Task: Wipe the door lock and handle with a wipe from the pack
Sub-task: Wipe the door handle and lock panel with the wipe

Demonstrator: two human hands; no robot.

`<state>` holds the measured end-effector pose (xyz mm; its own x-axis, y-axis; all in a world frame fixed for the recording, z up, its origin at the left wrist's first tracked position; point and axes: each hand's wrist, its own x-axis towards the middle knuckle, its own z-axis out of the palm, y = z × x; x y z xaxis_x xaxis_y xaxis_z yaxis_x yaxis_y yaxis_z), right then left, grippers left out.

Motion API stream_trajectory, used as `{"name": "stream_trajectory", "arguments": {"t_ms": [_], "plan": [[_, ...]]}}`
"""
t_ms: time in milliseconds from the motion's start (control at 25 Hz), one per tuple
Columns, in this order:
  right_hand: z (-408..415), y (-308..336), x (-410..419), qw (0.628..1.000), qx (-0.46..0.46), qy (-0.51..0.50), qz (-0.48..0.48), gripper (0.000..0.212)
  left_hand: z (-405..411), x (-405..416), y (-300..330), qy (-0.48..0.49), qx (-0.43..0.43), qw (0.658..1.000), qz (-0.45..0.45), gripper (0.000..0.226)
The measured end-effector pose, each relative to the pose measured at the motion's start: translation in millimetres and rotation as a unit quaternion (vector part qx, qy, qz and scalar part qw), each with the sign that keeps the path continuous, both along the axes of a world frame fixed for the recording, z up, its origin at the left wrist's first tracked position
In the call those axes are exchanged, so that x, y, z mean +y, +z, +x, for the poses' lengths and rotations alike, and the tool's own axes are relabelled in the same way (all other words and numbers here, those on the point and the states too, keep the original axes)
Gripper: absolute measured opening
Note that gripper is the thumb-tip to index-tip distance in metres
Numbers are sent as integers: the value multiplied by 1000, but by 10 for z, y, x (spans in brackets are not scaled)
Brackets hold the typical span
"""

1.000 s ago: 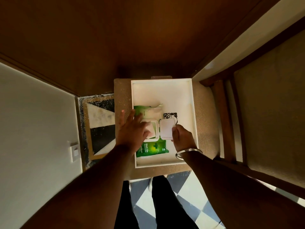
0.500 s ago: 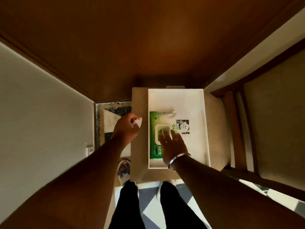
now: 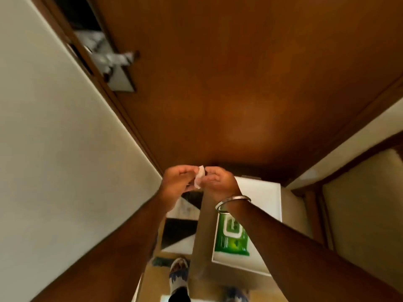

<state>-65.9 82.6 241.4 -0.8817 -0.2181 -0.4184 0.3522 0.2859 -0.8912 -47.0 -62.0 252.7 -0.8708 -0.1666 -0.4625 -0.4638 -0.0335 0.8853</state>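
Note:
A small white wipe (image 3: 200, 177) is pinched between my left hand (image 3: 177, 183) and my right hand (image 3: 219, 182), both raised in front of the brown wooden door (image 3: 239, 83). The metal door handle and its lock plate (image 3: 115, 64) sit at the door's left edge, far up and left of my hands. The green wipe pack (image 3: 231, 238) lies with its lid closed in a white tray (image 3: 268, 197) below my right forearm.
The tray rests on a tan stool (image 3: 201, 253) against the door. A pale wall (image 3: 54, 138) runs along the left. A wooden chair with a beige seat (image 3: 366, 214) stands at the right. My sandalled foot (image 3: 178, 273) is on the floor below.
My right hand left the closed pack and rose to meet the left hand on the wipe. The view tilted up, bringing the door handle into sight.

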Motion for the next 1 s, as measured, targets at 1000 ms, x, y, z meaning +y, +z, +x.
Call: {"name": "stream_trajectory", "arguments": {"t_ms": [1000], "plan": [[-1033, 2436, -1950, 990, 131, -12, -56, 23, -567, -1990, 2150, 119, 204, 968, -83, 40]]}}
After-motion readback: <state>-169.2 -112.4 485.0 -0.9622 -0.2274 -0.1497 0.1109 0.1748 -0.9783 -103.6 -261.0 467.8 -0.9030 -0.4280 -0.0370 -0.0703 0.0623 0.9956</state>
